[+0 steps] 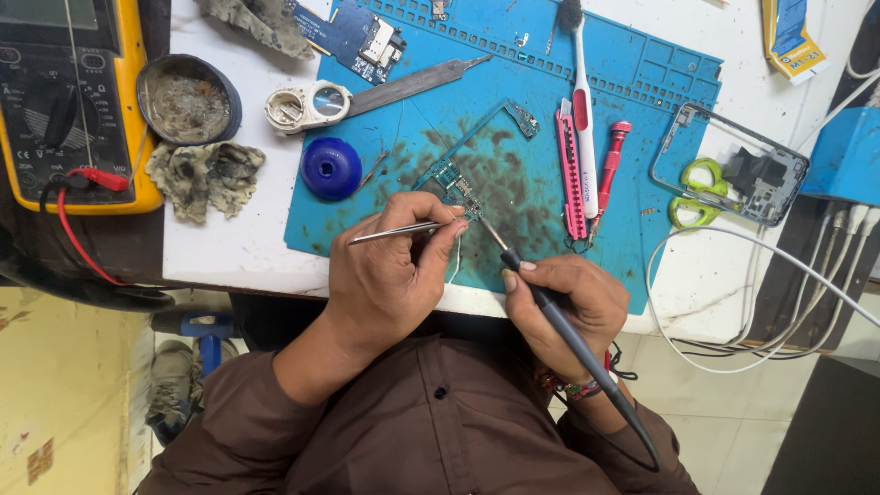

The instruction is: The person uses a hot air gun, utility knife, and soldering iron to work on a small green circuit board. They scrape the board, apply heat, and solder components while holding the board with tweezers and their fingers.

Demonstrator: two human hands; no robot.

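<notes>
At 9 o'clock from the hands I see a yellow multimeter (69, 101) and a crumpled grey rag (203, 176), soft and dirty. My left hand (390, 275) is closed around thin steel tweezers (396, 231), stiff and slippery. Their tips meet the small circuit board (456, 188) on the blue rubber mat (513, 137), at 12 o'clock from my hands. I judge the board light, rigid and fragile, best taken by its edges. My right hand (568, 307) is closed on the dark soldering iron (559, 316), pen-like.
</notes>
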